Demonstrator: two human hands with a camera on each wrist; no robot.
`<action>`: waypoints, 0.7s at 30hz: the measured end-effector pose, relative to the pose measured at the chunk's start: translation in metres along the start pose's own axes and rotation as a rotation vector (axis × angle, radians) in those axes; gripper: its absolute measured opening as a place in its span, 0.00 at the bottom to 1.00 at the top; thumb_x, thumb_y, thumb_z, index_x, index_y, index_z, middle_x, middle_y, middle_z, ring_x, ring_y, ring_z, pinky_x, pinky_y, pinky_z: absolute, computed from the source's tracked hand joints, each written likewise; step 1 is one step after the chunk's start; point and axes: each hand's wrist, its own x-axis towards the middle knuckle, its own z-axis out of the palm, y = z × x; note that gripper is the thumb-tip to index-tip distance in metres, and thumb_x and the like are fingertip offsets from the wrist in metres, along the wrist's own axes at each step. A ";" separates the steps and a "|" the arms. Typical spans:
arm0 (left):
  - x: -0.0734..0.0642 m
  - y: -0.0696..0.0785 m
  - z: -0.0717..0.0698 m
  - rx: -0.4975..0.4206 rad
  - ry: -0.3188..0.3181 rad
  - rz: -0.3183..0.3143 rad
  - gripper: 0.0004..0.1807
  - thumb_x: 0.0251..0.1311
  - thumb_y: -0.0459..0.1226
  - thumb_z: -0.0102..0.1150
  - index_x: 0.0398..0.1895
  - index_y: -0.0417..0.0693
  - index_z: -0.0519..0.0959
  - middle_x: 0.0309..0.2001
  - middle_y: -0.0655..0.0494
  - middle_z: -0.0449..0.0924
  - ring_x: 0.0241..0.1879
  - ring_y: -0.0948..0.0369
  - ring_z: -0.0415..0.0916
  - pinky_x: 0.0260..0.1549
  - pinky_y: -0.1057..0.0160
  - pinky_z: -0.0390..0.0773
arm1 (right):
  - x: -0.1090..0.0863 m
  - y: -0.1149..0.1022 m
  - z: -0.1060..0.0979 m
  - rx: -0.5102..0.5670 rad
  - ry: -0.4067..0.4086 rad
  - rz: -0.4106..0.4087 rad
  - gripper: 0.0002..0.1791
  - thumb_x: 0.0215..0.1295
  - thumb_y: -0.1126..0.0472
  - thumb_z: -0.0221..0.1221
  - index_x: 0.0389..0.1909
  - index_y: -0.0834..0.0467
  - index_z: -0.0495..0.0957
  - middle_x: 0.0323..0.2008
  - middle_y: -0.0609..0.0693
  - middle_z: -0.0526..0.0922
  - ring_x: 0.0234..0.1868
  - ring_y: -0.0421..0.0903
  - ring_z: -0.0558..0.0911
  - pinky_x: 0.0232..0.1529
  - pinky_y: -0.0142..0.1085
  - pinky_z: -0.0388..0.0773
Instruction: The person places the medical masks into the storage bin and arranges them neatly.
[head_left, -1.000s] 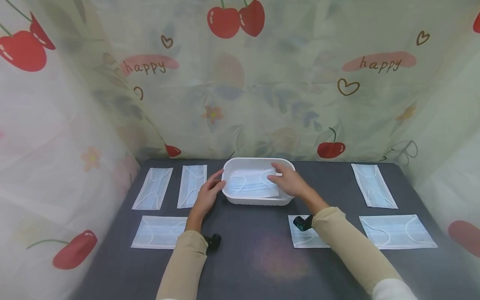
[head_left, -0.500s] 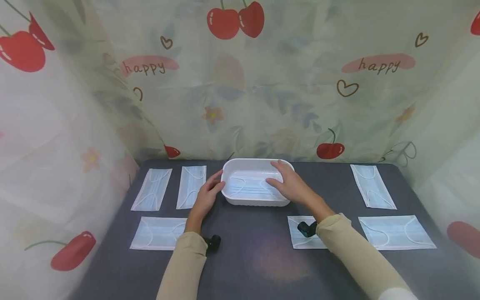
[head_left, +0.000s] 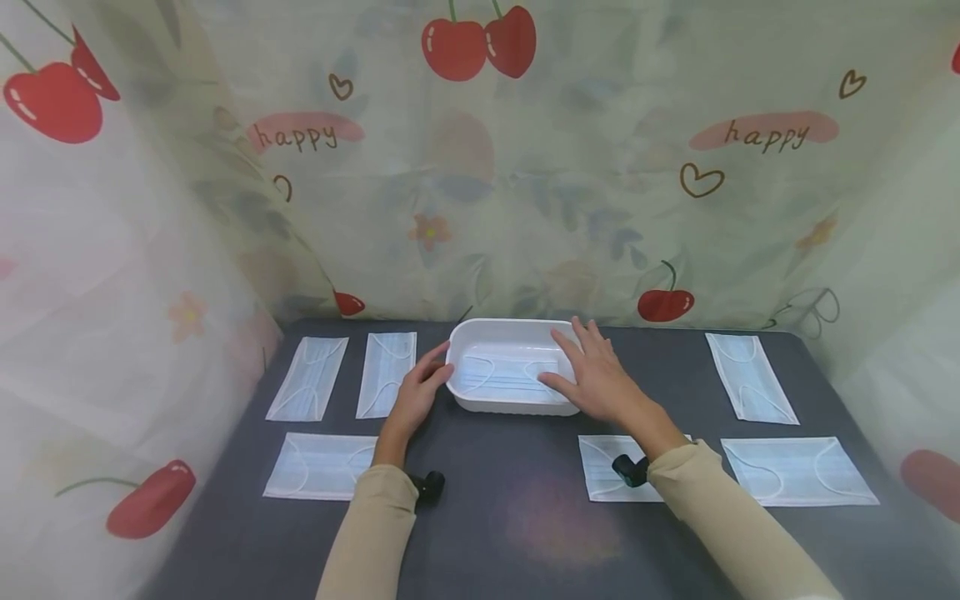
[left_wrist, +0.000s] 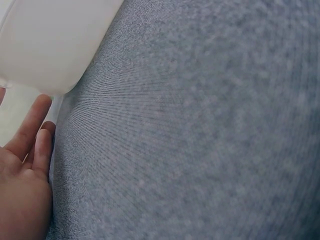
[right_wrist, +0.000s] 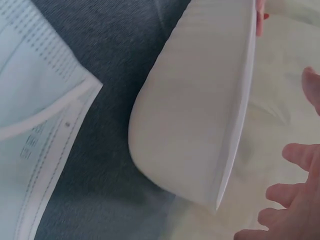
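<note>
Just let go with the right hand (head_left: 600, 383): pinching inside the tray (head_left: 513, 407) a second ago, now open, with fingers spread, pulled back over the right end. Left lying flat in the tray, between the hands and nearer the body, the released mask (head_left: 498, 381), with both ear loops showing; impossible to count any layers beneath. Open too with the left hand (head_left: 412, 398), touching the outside of the tray's left end with relaxed fingers and thumb, gripping nothing, apparently only steadying. Spread on the worktop (head_left: 487, 525) just left of that hand, one mask (head_left: 385, 375); farther left, another mask (head_left: 307, 379); partly hidden by the left wrist, a third mask (head_left: 318, 467). Out to the right of the right hand, well apart, a fourth mask (head_left: 752, 379); partly under the right forearm, a fifth mask (head_left: 602, 485); right of that forearm, a sixth mask (head_left: 798, 475). Judging by the release, done with laying in that one, and free again with the right hand.
</note>
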 end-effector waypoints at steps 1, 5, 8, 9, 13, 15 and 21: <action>0.000 0.000 0.000 -0.002 0.000 -0.001 0.29 0.70 0.56 0.58 0.73 0.73 0.69 0.68 0.46 0.76 0.71 0.49 0.69 0.73 0.40 0.63 | -0.001 0.001 0.000 -0.010 0.005 0.000 0.47 0.70 0.35 0.56 0.82 0.51 0.52 0.83 0.63 0.41 0.83 0.67 0.38 0.77 0.68 0.42; 0.000 0.000 0.001 0.000 0.005 -0.005 0.28 0.70 0.56 0.58 0.72 0.74 0.69 0.68 0.47 0.76 0.70 0.49 0.70 0.73 0.40 0.63 | -0.006 0.007 -0.002 -0.035 0.012 0.009 0.46 0.71 0.35 0.55 0.82 0.51 0.52 0.83 0.64 0.41 0.82 0.68 0.38 0.77 0.69 0.41; 0.000 0.001 0.001 0.018 0.005 -0.002 0.27 0.71 0.56 0.57 0.72 0.77 0.69 0.67 0.48 0.76 0.70 0.49 0.70 0.72 0.41 0.64 | -0.010 0.014 -0.004 -0.049 0.018 0.011 0.46 0.71 0.35 0.55 0.82 0.51 0.51 0.82 0.65 0.41 0.82 0.70 0.38 0.76 0.70 0.41; -0.001 0.001 0.001 0.024 0.008 -0.001 0.27 0.71 0.56 0.57 0.72 0.77 0.69 0.67 0.48 0.77 0.70 0.49 0.70 0.72 0.41 0.64 | -0.011 0.016 -0.005 -0.051 0.022 0.009 0.46 0.71 0.35 0.55 0.82 0.51 0.51 0.82 0.65 0.41 0.82 0.70 0.38 0.76 0.70 0.41; -0.001 0.001 0.001 0.041 0.015 0.006 0.26 0.71 0.56 0.56 0.71 0.78 0.69 0.67 0.48 0.76 0.70 0.49 0.71 0.71 0.40 0.65 | -0.016 0.026 -0.007 -0.041 0.039 0.003 0.46 0.71 0.35 0.54 0.81 0.53 0.52 0.82 0.67 0.42 0.82 0.71 0.39 0.75 0.72 0.42; 0.000 0.000 0.001 0.037 0.018 0.007 0.26 0.71 0.56 0.56 0.71 0.78 0.69 0.67 0.48 0.77 0.69 0.49 0.71 0.71 0.40 0.65 | -0.020 0.030 -0.008 -0.035 0.044 0.013 0.46 0.71 0.35 0.55 0.81 0.53 0.53 0.82 0.67 0.43 0.81 0.71 0.40 0.75 0.72 0.42; -0.002 0.001 0.002 0.031 0.015 0.008 0.26 0.71 0.56 0.56 0.71 0.78 0.69 0.67 0.47 0.77 0.69 0.49 0.71 0.71 0.41 0.66 | -0.032 0.042 -0.010 -0.037 0.038 0.037 0.46 0.71 0.36 0.56 0.81 0.55 0.54 0.81 0.69 0.45 0.81 0.73 0.42 0.74 0.73 0.44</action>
